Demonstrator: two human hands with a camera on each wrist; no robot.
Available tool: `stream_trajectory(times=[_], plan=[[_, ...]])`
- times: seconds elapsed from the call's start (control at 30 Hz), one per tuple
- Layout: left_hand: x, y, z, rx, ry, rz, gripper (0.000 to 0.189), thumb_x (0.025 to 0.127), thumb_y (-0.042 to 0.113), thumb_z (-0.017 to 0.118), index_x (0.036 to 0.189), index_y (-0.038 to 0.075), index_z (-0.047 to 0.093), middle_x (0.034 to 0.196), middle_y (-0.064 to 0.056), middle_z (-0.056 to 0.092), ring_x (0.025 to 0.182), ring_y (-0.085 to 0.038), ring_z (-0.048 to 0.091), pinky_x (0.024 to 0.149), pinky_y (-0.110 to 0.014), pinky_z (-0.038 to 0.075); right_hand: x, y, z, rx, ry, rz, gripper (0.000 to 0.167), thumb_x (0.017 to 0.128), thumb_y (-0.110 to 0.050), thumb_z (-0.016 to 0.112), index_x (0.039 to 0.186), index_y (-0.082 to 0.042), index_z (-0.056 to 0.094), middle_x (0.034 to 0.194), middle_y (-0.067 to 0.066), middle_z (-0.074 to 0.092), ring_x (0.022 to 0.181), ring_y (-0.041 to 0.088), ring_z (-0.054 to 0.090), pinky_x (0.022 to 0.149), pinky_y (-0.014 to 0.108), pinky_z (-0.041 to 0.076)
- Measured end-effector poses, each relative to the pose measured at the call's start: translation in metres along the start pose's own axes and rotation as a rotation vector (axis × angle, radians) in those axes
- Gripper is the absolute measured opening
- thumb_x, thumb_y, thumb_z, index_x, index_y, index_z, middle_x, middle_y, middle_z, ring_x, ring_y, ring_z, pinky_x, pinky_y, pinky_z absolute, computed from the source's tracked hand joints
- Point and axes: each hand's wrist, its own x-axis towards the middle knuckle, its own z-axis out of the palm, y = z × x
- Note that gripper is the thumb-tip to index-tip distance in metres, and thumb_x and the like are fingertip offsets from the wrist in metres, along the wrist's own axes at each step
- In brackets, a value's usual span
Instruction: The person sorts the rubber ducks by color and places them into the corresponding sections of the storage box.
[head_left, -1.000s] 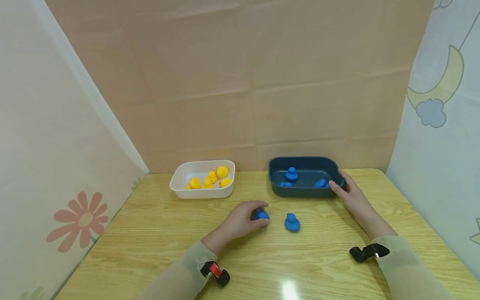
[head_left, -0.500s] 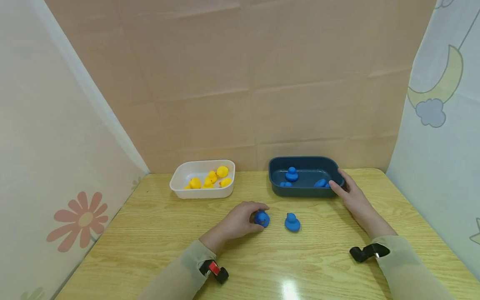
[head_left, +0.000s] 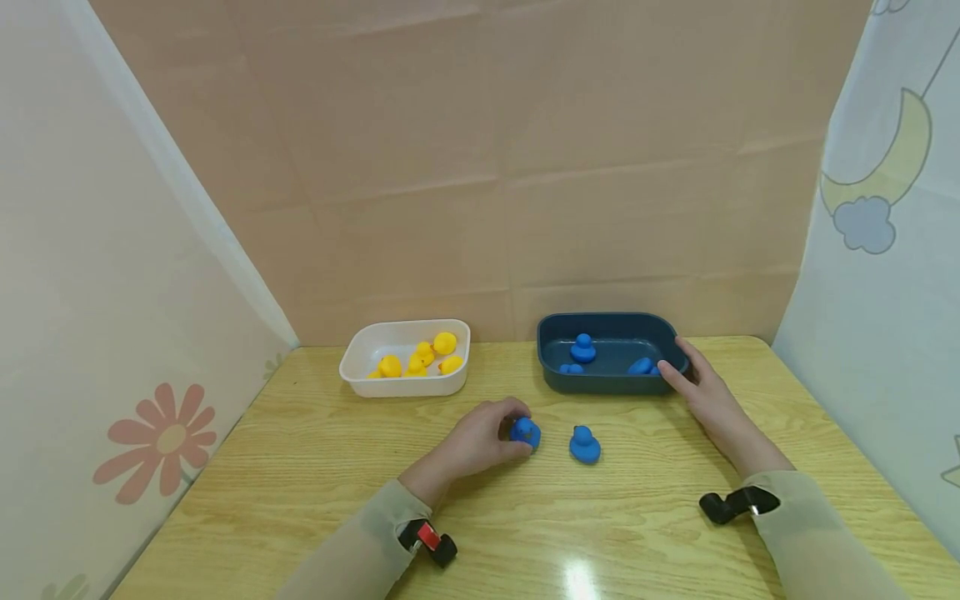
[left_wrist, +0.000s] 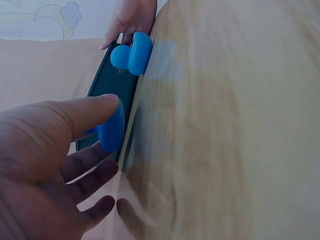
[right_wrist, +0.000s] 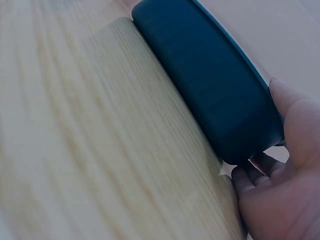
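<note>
Between the thumb and fingers of my left hand (head_left: 482,442) is a blue rubber duck (head_left: 527,432), low over the wooden table. In the left wrist view the thumb lies against this duck (left_wrist: 112,127) and the other fingers curl below it. A second blue duck (head_left: 584,445) sits on the table just to the right. My right hand (head_left: 717,406) grips the right end of a dark blue bin (head_left: 600,383), thumb at the near corner of the rim. The right wrist view has the thumb on the rim of the bin (right_wrist: 210,85) and fingers around its end.
Several blue ducks (head_left: 583,348) lie inside the dark blue bin. Left of it stands a white bin (head_left: 408,388) with several yellow ducks (head_left: 417,364). Both bins are near the back edge of the table (head_left: 600,533), before a tan backdrop (head_left: 420,183).
The held duck has turned a little, so its beak now faces the camera. My left fingers have shifted slightly around it. The right hand and the bins have stayed put.
</note>
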Motion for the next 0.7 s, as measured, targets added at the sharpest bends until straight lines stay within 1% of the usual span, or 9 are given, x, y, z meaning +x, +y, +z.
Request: stream_trajectory(times=[0.07, 0.17, 0.3, 0.53, 0.7], plan=[[-0.0004, 0.0009, -0.0005, -0.009, 0.009, -0.005, 0.040, 0.098, 0.028, 0.089, 0.133, 0.019, 0.071, 0.119, 0.013, 0.072, 0.108, -0.009, 0.063, 0.103, -0.031, 0.056, -0.0004, -0.0009, 0.0001, 0.006, -0.003, -0.001, 0.092, 0.116, -0.051, 0.055, 0.178, -0.023, -0.006, 0.182, 0.022, -0.014, 0.164, 0.055, -0.005, 0.128, 0.075, 0.007], [-0.0011, 0.0018, -0.0004, -0.014, 0.023, -0.028, 0.037, 0.100, 0.033, 0.087, 0.132, 0.022, 0.070, 0.122, 0.012, 0.072, 0.113, -0.010, 0.064, 0.105, -0.034, 0.056, -0.0009, -0.0017, -0.0003, 0.008, -0.006, 0.000, 0.092, 0.116, -0.051, 0.055, 0.178, -0.024, -0.006, 0.181, 0.022, -0.015, 0.164, 0.055, -0.006, 0.128, 0.075, 0.007], [-0.0010, 0.0021, 0.0002, -0.017, 0.038, -0.050, 0.038, 0.101, 0.039, 0.084, 0.132, 0.025, 0.070, 0.124, 0.011, 0.071, 0.115, -0.012, 0.065, 0.105, -0.036, 0.056, -0.0009, -0.0012, -0.0005, 0.002, -0.004, 0.006, 0.092, 0.116, -0.051, 0.055, 0.178, -0.023, -0.006, 0.181, 0.022, -0.015, 0.164, 0.056, -0.006, 0.128, 0.076, 0.007], [-0.0020, 0.0047, 0.0000, -0.021, 0.053, -0.072, 0.037, 0.102, 0.042, 0.082, 0.133, 0.027, 0.070, 0.125, 0.010, 0.071, 0.115, -0.013, 0.064, 0.102, -0.037, 0.057, 0.0011, 0.0024, -0.0008, -0.008, -0.002, 0.009, 0.090, 0.117, -0.048, 0.054, 0.178, -0.020, -0.007, 0.181, 0.024, -0.015, 0.164, 0.056, -0.007, 0.128, 0.075, 0.006], [-0.0026, 0.0072, -0.0005, -0.027, 0.062, -0.081, 0.037, 0.102, 0.042, 0.082, 0.133, 0.027, 0.070, 0.126, 0.009, 0.071, 0.115, -0.013, 0.065, 0.101, -0.036, 0.057, 0.0016, 0.0031, -0.0008, -0.002, -0.005, 0.005, 0.090, 0.117, -0.047, 0.054, 0.178, -0.021, -0.007, 0.181, 0.024, -0.016, 0.164, 0.055, -0.008, 0.129, 0.075, 0.005]])
